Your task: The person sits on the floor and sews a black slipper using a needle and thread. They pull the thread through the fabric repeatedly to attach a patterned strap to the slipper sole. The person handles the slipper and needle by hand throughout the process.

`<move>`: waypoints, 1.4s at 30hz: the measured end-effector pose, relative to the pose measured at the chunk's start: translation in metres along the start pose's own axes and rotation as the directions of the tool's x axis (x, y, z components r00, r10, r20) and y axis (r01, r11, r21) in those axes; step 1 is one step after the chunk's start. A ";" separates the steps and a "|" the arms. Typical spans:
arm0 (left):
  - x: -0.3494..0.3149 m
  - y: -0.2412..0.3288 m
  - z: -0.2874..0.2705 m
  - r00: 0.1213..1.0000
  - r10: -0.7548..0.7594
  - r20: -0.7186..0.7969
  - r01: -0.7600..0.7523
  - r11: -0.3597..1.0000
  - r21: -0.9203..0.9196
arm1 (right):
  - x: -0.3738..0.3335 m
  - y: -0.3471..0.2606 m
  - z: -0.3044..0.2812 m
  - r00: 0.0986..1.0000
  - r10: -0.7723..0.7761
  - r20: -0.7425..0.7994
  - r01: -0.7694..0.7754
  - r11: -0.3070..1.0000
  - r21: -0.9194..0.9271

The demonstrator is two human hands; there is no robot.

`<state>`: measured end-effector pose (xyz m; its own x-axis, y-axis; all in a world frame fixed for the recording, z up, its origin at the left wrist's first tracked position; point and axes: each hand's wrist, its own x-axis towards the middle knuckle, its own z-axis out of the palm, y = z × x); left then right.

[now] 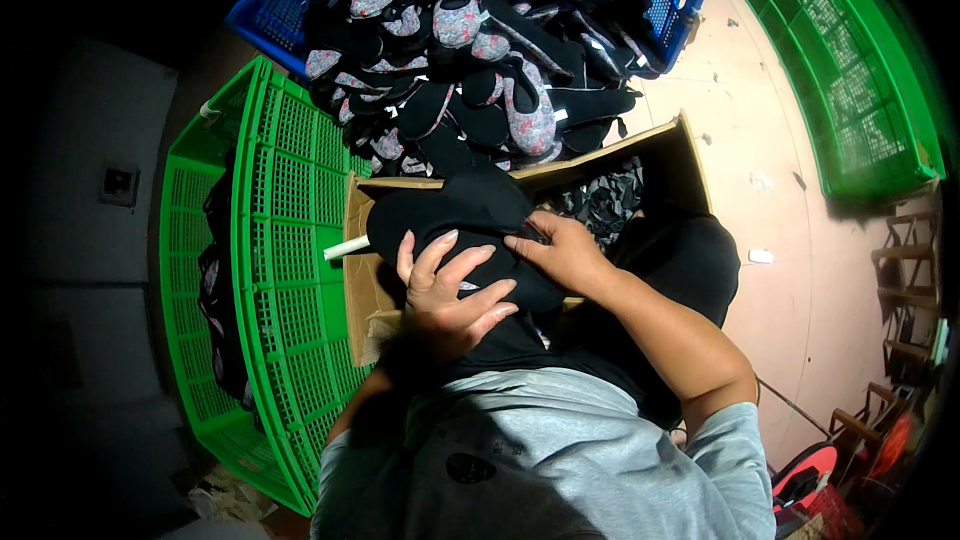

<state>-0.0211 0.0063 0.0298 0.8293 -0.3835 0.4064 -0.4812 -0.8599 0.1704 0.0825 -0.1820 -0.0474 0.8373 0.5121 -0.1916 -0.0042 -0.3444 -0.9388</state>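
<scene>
Across my lap, over a cardboard box (690,155), lies a soft black fabric piece (400,215) with rounded edges; its exact kind is unclear. My left hand (450,290) rests on top of it, fingers spread and pressing flat. At its right edge my right hand (565,250) has thumb and fingers pinched on the fabric. A small pale patch shows between the left fingers. From under the piece's left side a white stick (347,247) pokes out over the box's edge. Grey and black scraps (605,200) lie inside the box, partly hidden by my leg.
A blue crate (270,5) ahead is heaped with black, floral-lined fabric shoes (530,110). Green crates (295,240) stand close on the left, dark fabric items inside. Another green crate (850,70) is at far right, with wooden racks (905,275) below it.
</scene>
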 end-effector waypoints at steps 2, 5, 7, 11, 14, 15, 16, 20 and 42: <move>0.003 0.003 0.002 1.000 -0.009 0.012 0.009 0.999 -0.036 | 0.000 0.004 0.000 1.000 0.000 0.006 0.000 1.000 0.019; 0.006 0.004 0.002 1.000 -0.013 0.019 0.014 0.996 -0.087 | -0.001 0.005 0.000 1.000 0.007 0.015 -0.007 1.000 0.022; 0.001 0.003 0.006 1.000 -0.017 -0.014 0.016 0.998 -0.062 | -0.002 0.001 -0.002 1.000 0.006 0.026 -0.007 1.000 0.024; -0.003 0.003 0.007 0.997 -0.039 -0.059 0.037 0.999 -0.035 | -0.003 0.001 0.000 1.000 -0.022 0.012 0.022 1.000 -0.007; -0.006 0.003 0.010 0.994 -0.046 -0.102 0.045 0.999 -0.009 | -0.005 0.001 -0.003 0.999 -0.053 0.011 0.053 0.999 -0.013; -0.006 0.003 0.011 0.992 -0.047 -0.120 0.048 0.999 0.004 | -0.005 0.003 -0.003 0.996 -0.088 0.001 0.088 0.996 0.001; -0.007 0.003 0.013 0.987 -0.077 -0.143 0.077 0.997 -0.006 | -0.006 0.003 -0.004 0.992 -0.123 -0.011 0.124 0.992 0.015; -0.008 -0.001 0.027 0.952 -0.172 -0.254 0.161 0.985 -0.063 | -0.015 -0.017 -0.021 0.998 -0.045 -0.034 0.048 0.995 0.089; 0.031 0.005 0.045 0.899 -0.276 -0.341 0.264 0.961 -0.081 | -0.034 -0.031 -0.048 0.913 -0.409 -0.014 0.406 0.909 -0.092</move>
<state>0.0145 -0.0253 0.0024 0.7811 0.0072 0.6244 -0.2665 -0.9004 0.3438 0.0809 -0.2265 0.0015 0.7737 0.5967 0.2130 0.3862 -0.1777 -0.9052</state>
